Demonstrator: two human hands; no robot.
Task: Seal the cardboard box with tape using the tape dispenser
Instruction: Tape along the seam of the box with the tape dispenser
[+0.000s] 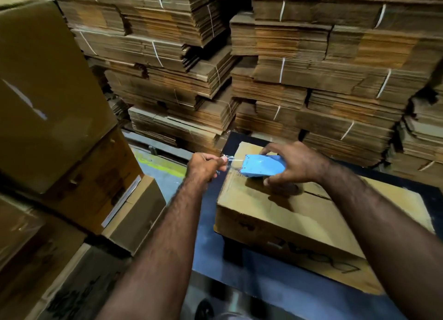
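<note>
Head view: right hand (297, 164) grips the blue tape dispenser (261, 165) at frame centre, over the far end of the cardboard box (299, 214) lying on the dark bench (208, 248). Left hand (206, 166), just left of it, pinches the clear tape (233, 162) stretched from the dispenser. Bundled flat cartons (287, 68) fill the upper frame.

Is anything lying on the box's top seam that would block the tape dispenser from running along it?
Nothing visible does. The right hand holds the blue tape dispenser over the cardboard box, the left hand pinches the tape end, and the visible seam is bare.
</note>
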